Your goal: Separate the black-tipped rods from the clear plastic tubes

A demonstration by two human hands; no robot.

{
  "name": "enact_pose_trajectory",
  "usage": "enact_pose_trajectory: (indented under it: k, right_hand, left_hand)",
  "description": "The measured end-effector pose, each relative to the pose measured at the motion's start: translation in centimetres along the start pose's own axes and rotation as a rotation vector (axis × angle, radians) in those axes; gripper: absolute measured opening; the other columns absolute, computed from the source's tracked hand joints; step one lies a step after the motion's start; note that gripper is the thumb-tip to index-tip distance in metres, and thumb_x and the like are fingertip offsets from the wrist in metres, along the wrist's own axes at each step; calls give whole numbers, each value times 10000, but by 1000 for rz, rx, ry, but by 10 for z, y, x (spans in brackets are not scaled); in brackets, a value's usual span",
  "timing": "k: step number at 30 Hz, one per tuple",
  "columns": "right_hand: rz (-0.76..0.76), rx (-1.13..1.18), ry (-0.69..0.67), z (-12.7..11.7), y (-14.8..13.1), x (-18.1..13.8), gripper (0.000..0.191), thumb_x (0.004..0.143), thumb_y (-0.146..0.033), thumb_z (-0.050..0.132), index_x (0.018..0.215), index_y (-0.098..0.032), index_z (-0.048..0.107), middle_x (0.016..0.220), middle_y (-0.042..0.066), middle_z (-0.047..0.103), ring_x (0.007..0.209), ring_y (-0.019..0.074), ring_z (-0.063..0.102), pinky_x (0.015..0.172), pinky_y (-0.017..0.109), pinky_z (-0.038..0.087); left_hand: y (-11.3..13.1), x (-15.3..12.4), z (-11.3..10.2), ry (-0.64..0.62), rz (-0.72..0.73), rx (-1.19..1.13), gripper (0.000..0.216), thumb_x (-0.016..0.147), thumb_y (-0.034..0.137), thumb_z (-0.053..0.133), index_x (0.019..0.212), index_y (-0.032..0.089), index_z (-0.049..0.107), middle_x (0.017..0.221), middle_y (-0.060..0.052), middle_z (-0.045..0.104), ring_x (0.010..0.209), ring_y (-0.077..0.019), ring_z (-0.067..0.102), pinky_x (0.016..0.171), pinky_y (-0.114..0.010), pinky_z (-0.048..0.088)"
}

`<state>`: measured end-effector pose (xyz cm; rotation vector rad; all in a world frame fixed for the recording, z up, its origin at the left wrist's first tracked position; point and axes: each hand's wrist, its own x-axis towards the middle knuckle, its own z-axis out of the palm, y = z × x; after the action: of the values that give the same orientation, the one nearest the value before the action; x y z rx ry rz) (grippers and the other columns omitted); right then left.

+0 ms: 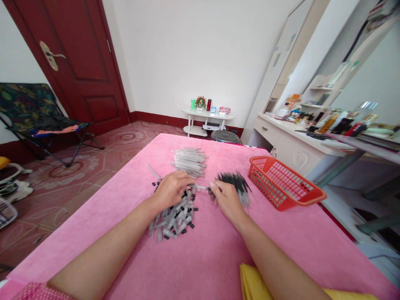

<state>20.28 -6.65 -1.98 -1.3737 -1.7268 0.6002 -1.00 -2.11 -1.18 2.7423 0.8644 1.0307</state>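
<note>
My left hand [171,188] is closed over a pile of clear pen caps with black ends [175,216] on the pink table cover [203,258], pinching one clear pen part. My right hand [225,199] is closed too and pinches the other end of that part at its fingertips. Just past my right hand lies a bundle of black pen refills [235,182]. A stack of clear pen barrels [189,161] lies beyond both hands.
An orange plastic basket [284,183] stands at the table's right side. A yellow object [253,283] shows at the near edge. Around the table are a folding chair [37,116], a red door [78,62], a small white side table [208,118] and a white dresser [296,141].
</note>
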Motion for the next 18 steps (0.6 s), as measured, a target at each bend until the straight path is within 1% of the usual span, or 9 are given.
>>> enact_pose_trajectory:
  k: [1,4,5,8,10,13,15,17,18]
  right_hand:
    - [-1,-1,4,0,0,0,353,861,-406,433,625,-187,577,559,3,577,532,130,515,512,224,347]
    - [-31,5,37,0,-1,0,201,798,-372,539,728,-195,604,628,-6,602,567,132,524,522,219,355]
    - [-32,8,34,0,-1,0,186,792,-361,546,720,-198,598,621,-10,596,559,129,521,517,218,355]
    - [11,44,-35,1,0,0,326,842,-389,465,596,-190,546,534,-9,556,486,120,506,482,221,348]
    - [88,114,-79,0,1,2,418,863,-441,408,552,-186,521,486,-4,534,425,119,492,444,228,341]
    - [174,221,-60,-4,4,6,452,859,-490,382,557,-180,516,469,-2,522,379,121,474,405,237,338]
    - [128,234,-4,-6,4,8,346,825,-451,468,646,-169,559,563,9,576,444,123,506,439,236,370]
    - [41,205,33,-7,2,9,192,762,-354,577,800,-167,601,723,20,631,563,128,545,518,233,405]
    - [6,180,36,-6,1,8,174,738,-306,602,851,-173,607,774,20,639,610,130,552,552,232,412]
  left_hand:
    - [0,0,0,2,-1,-1,299,769,81,500,991,207,655,903,-65,641,865,-187,571,748,-313,459]
    - [-1,0,1,3,-9,-1,294,777,85,500,997,208,651,919,-63,642,877,-191,570,757,-317,458]
    - [0,0,1,1,-9,0,291,779,86,499,995,209,651,921,-62,642,878,-191,570,760,-316,458]
    - [0,-1,2,-17,-1,10,284,780,84,501,989,204,652,917,-60,642,873,-192,567,759,-313,455]
    - [0,-1,2,-20,4,23,281,778,82,504,988,199,651,914,-61,640,868,-193,563,756,-315,453]
    - [-2,-1,1,1,1,38,280,777,82,505,988,198,648,914,-63,637,871,-194,561,760,-321,450]
    - [-3,-1,0,14,-5,38,277,780,87,506,990,202,645,913,-63,636,871,-193,563,758,-321,450]
    - [-3,0,0,15,-7,31,271,784,93,508,991,202,643,917,-63,636,874,-193,564,758,-319,450]
    - [-2,0,0,13,-6,25,269,785,95,510,993,200,642,921,-63,637,877,-194,564,759,-317,450]
